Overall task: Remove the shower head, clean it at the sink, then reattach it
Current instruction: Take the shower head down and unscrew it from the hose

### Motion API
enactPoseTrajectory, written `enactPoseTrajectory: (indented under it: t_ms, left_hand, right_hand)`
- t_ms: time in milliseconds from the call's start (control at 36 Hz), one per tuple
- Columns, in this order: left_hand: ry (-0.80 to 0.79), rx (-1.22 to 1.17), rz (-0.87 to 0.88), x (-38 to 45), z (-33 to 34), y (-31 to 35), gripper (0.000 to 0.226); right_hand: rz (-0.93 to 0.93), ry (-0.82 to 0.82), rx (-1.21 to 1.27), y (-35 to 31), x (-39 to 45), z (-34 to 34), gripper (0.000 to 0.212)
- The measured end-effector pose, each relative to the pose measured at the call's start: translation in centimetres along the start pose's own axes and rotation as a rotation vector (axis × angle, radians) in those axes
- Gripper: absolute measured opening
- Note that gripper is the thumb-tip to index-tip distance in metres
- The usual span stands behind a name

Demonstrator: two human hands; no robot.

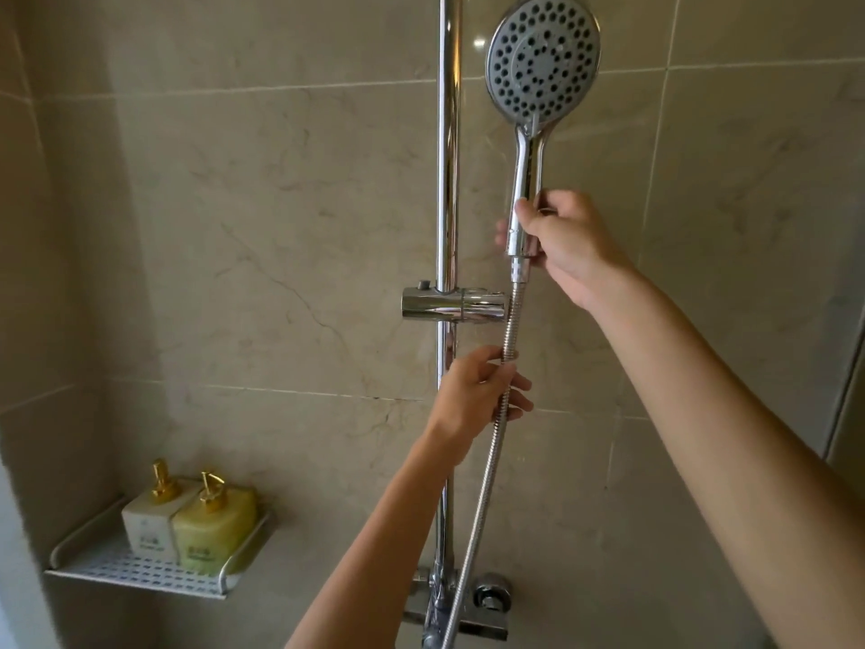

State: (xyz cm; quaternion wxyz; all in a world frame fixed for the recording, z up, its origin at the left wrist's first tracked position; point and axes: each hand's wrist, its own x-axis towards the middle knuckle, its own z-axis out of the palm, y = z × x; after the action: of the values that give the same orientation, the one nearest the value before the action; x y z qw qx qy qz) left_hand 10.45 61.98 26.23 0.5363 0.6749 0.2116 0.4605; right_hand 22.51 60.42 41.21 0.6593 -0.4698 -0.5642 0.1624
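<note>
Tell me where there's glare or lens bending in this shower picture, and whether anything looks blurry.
Head view: bright glare streaks on the chrome rail and a light spot on the tile beside the shower head; wide-angle bending curves the tile lines near the left edge; the two soap bottles look soft, labels unreadable.

Soft, even light — glare streaks on the chrome rail (448, 147), mild blur, wide-angle bending at the edges

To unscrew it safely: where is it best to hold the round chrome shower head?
Probably the lower handle of the round chrome shower head, from the right side, as the right hand grips it: that narrow straight shaft sits just above the ribbed hose nut.
</note>
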Motion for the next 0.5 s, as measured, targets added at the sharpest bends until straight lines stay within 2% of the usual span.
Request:
enactPoseTrajectory:
  t_ms: [250, 500]
  left_hand:
    - [-0.183, -0.063, -0.074, -2.1, 2.0, -1.9, 0.025]
    - [-0.253, -0.070, -0.201, -6.6, 3.4, -6.8, 0.024]
  right_hand:
    - [0.021, 0.005, 0.015, 0.8, -4.3, -2.6, 0.013]
    - [0.135, 0.008, 0.089, 5.3, -11.1, -3.9, 0.012]
